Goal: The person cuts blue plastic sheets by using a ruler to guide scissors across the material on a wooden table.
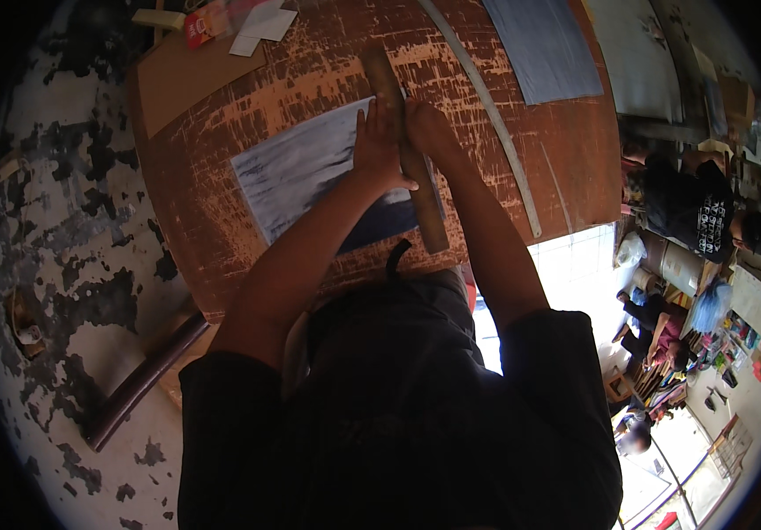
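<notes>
A grey-blue sheet with pale streaks (297, 163) lies at a slant on the worn brown tabletop (195, 203). Across its right end runs a long brown straightedge (425, 203). My left hand (378, 148) presses down on the sheet and the straightedge's left side, fingers spread and thumb stretched toward me. Just right of the straightedge, near the sheet's far corner, my right hand (428, 128) is closed with its fingers curled. Whatever it grips is hidden by the hand. A short black curved piece (396, 258) lies at the table's near edge, close to the straightedge's near end.
Beyond the straightedge, a long thin grey strip (486, 106) crosses the table. Another blue-grey sheet (546, 49) lies at the far right. Brown board (191, 88) and white paper pieces (261, 26) occupy the far left. Other people (685, 203) are off to the right.
</notes>
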The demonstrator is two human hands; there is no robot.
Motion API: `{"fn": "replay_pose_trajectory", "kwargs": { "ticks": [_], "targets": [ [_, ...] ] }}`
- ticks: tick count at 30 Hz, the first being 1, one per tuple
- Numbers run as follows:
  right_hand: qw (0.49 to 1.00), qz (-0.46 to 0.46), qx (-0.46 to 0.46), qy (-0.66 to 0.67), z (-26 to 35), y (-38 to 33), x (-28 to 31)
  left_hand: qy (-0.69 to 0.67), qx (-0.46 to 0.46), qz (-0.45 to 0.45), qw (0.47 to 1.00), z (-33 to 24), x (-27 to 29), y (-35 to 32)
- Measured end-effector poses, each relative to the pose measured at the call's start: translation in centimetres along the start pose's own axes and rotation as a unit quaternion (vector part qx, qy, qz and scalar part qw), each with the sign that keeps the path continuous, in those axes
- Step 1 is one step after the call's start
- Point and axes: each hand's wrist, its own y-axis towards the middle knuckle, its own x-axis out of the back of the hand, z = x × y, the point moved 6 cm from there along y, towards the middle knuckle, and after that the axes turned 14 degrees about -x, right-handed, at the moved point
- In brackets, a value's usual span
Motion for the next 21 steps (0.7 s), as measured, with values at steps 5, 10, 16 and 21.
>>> {"fn": "replay_pose_trajectory", "kwargs": {
  "ticks": [5, 10, 16, 21],
  "targets": [
    [0.999, 0.025, -0.005, -0.021, 0.4, 1.0, -0.7, -0.007, 0.000, -0.015, 1.000, 0.2, -0.4, -0.3],
    [0.992, 0.116, -0.048, -0.028, -1.1, -1.8, -1.4, -0.001, 0.004, 0.016, 1.000, -0.4, 0.3, -0.3],
    [0.979, 0.178, -0.010, -0.101, -1.2, -16.7, 1.3, 0.004, 0.030, 0.030, 0.999, 0.5, -0.4, -0.6],
    [0.914, 0.225, -0.334, 0.039, -9.6, -27.8, -2.4, 0.007, 0.019, 0.039, 0.999, 0.1, 0.1, -0.2]
  ]
}}
